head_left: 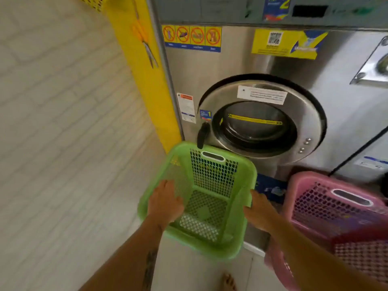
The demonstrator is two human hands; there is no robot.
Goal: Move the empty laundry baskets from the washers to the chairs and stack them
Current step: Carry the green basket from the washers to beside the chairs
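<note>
The steel washer front [241,66] fills the upper right of the view, and its round door [260,120] is closed, with a black handle at the door's left edge. Above the door, a row of four yellow warning stickers [191,37] sits on the front, and a yellow and blue label with a code lies to their right. A yellow panel [144,66] stands just left of the washer, touching its edge. Left of this panel spreads the pale tiled floor [63,133], blurred, lit by soft even light. A black cable [357,152] runs diagonally right of the door.
</note>
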